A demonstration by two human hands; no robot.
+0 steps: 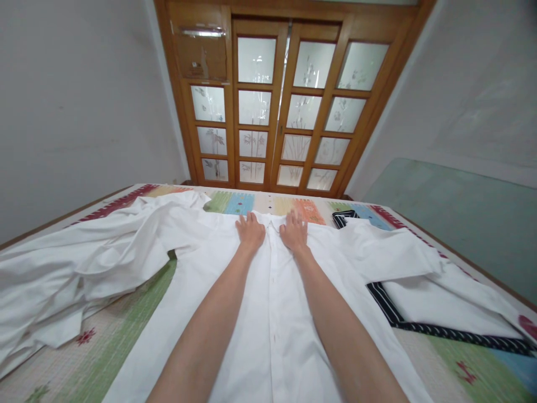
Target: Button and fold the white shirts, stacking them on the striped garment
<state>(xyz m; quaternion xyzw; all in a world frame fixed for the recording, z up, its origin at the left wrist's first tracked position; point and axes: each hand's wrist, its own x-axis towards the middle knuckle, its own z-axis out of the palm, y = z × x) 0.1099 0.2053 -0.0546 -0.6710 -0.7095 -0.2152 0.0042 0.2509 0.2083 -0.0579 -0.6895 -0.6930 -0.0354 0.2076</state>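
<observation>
A white button-front shirt point(289, 330) lies spread out, its button line running down the middle between my forearms. My left hand point(250, 230) rests on the cloth just left of the collar point(271, 219), fingers parted and pointing away from me. On the collar's other side my right hand point(294, 230) touches the shirt with its fingers spread; their tips are slightly blurred. The sleeve on the right lies bent outward, while bunched white cloth point(104, 263) covers the left side.
Beneath the shirt is a striped, multicoloured bed cover point(121, 330). A white cloth with a black striped border point(440, 302) lies partly under the right sleeve. A pale green board point(457, 218) stands along the right wall. Wooden doors with glass panes point(272, 112) are beyond the far edge.
</observation>
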